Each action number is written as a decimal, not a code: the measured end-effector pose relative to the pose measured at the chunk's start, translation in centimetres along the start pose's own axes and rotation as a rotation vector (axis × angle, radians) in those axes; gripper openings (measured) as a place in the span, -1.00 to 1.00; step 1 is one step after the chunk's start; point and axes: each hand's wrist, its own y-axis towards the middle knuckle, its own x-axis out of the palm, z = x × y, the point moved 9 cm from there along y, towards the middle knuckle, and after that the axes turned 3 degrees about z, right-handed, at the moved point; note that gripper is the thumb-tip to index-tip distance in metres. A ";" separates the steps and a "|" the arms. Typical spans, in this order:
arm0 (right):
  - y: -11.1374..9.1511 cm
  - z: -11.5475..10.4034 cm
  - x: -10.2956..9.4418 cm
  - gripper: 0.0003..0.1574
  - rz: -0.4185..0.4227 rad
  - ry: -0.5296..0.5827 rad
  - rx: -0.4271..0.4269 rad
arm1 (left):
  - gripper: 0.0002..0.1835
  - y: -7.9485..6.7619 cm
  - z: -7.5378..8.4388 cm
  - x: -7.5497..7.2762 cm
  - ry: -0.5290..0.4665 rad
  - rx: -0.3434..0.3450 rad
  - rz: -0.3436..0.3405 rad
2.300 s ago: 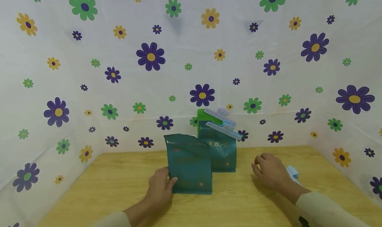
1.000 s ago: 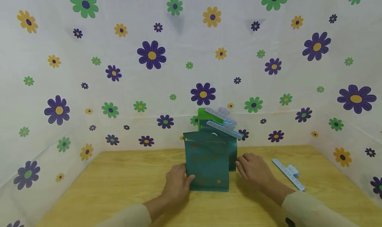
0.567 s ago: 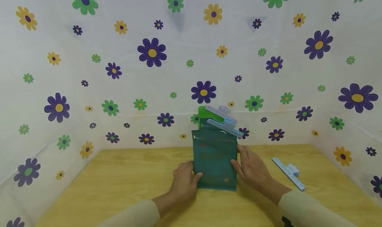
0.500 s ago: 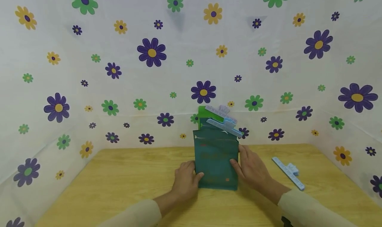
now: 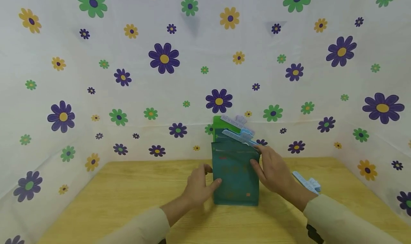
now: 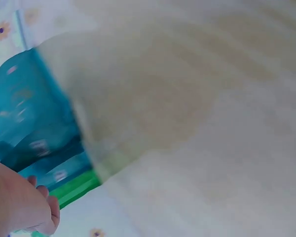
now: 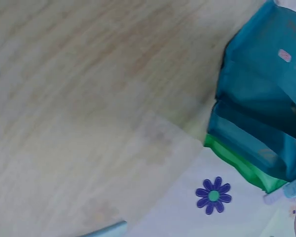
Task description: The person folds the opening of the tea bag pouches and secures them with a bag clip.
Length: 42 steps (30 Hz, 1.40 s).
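A teal stand-up zip pouch [image 5: 236, 179] stands upright at the front of the group in the head view. My left hand [image 5: 199, 185] is at its left edge, thumb on the front and curled fingers by the side. My right hand [image 5: 274, 169] holds its upper right edge, thumb in front and fingertips behind. Another teal pouch [image 5: 219, 134] stands mostly hidden behind it, with a light blue bag clip [image 5: 236, 135] slanting across its top. Farthest back, a bright green pouch [image 5: 217, 122] bears a lavender bag clip [image 5: 232, 121].
A loose light blue bag clip [image 5: 306, 182] lies on the wooden table [image 5: 135, 194] to the right, partly behind my right forearm. A flowered cloth [image 5: 189, 87] encloses the table at the back and sides.
The front pouch has moved right, in front of the other teal pouch. My right hand has come from beside the loose clip to its right edge, then up. My left-hand fingers have shifted upward.
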 end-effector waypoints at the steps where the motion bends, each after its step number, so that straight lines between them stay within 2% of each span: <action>1: 0.2 -0.2 -0.1 -0.39 0.000 0.001 -0.014 | -0.54 0.3 0.4 -0.4 -0.009 0.004 0.005; 5: 1.1 -0.9 -0.6 -0.42 -0.001 -0.005 -0.049 | -0.46 1.9 2.3 -2.7 -0.003 0.048 0.042; 9: 2.0 -1.4 -1.1 -0.49 0.017 -0.013 -0.068 | -0.41 3.8 4.8 -5.4 0.050 0.100 0.069; 12: 2.4 -1.6 -1.5 -0.56 0.035 -0.026 -0.089 | -0.38 4.9 7.5 -6.3 0.176 0.220 0.049; 14: 2.6 -1.6 -1.6 -0.60 0.042 -0.048 -0.112 | -0.38 5.6 9.5 -5.9 0.311 0.319 -0.003; 17: 2.9 -1.7 -1.9 -0.67 0.051 -0.090 -0.153 | -0.42 6.3 12.1 -4.3 0.530 0.454 -0.132; 19: 3.1 -1.6 -2.2 -0.71 0.059 -0.115 -0.174 | -0.43 6.7 13.1 -2.9 0.637 0.498 -0.232; 22: 3.3 -1.7 -2.5 -0.75 0.064 -0.136 -0.199 | -0.47 7.3 13.6 -1.3 0.711 0.487 -0.350; 25: 3.2 -1.9 -2.5 -0.75 0.057 -0.150 -0.231 | -0.54 7.6 13.5 -0.8 0.716 0.434 -0.389; 27: 3.1 -2.1 -2.5 -0.75 0.056 -0.159 -0.252 | -0.55 7.7 13.4 -0.8 0.698 0.413 -0.384; 35: 3.2 -2.5 -2.7 -0.76 0.058 -0.153 -0.284 | -0.34 7.9 13.0 -1.6 0.542 0.334 -0.306; 38: 3.3 -2.7 -2.7 -0.76 0.053 -0.154 -0.298 | -0.37 8.0 12.9 -1.7 0.529 0.308 -0.295; 42: 3.1 -3.0 -2.9 -0.74 0.059 -0.145 -0.319 | -0.42 7.8 13.0 -1.4 0.531 0.311 -0.314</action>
